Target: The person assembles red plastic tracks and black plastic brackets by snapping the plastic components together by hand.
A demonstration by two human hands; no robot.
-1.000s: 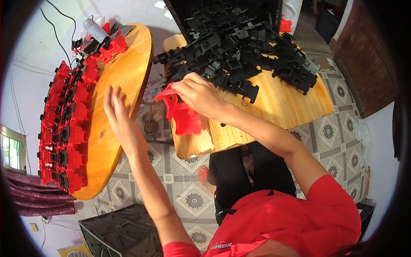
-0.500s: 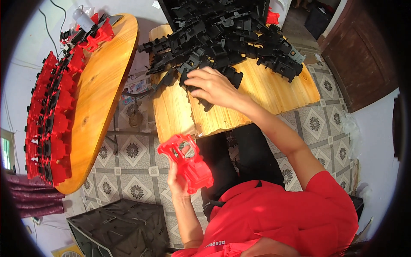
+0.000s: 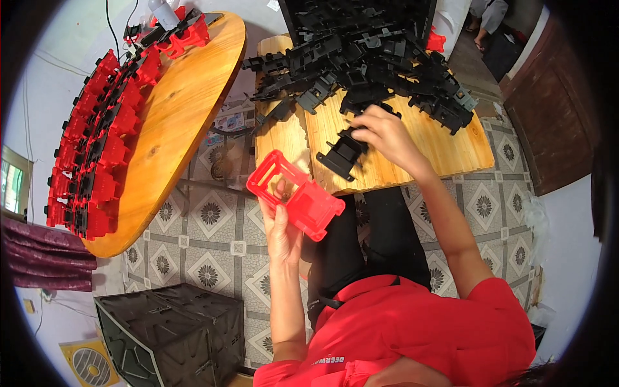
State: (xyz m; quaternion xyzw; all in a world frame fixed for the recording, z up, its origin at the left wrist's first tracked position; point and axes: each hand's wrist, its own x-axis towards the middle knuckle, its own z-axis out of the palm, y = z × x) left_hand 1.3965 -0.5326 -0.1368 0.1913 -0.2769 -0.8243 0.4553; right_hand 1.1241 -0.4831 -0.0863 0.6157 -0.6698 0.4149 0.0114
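Observation:
My left hand (image 3: pixel 281 237) is closed around a red plastic housing (image 3: pixel 314 208) with a square window opening. A finger shows through the opening. The housing is held just in front of the near edge of the wooden table (image 3: pixel 445 153). Over that table, my right hand (image 3: pixel 385 134) pinches one end of a black plastic bracket (image 3: pixel 340 159). The bracket tilts toward the left, near the red housing but apart from it. Just beyond my right hand lies a heap of similar black plastic parts (image 3: pixel 361 58).
On the left, a rounded wooden table (image 3: pixel 187 97) carries rows of joined red and black parts (image 3: pixel 116 138) and a white bottle (image 3: pixel 163 14). A black crate (image 3: pixel 174 329) stands on the floor at lower left. Someone's legs (image 3: pixel 487 19) show by the doorway.
My right hand has pulled a black bracket out from the near side of the heap. My left hand has raised and turned the red housing. The whole view has shifted somewhat.

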